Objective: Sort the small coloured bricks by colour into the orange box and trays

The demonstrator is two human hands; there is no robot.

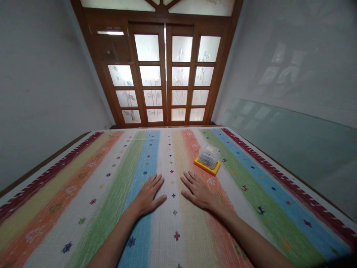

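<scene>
My left hand point(149, 195) lies flat on a striped, many-coloured rug point(83, 193), palm down, fingers stretched out and holding nothing. My right hand point(198, 191) lies flat beside it, a short gap between them, fingers spread and empty too. Just beyond my right hand sits a small clear plastic box point(208, 156) on an orange and yellow base point(206, 167); its contents are too small to make out. Neither hand touches the box.
A wooden double door point(166, 74) with frosted glass panes stands at the far end of the rug. Plain walls rise on both sides. A sheet of greenish glass point(292, 141) leans along the right wall.
</scene>
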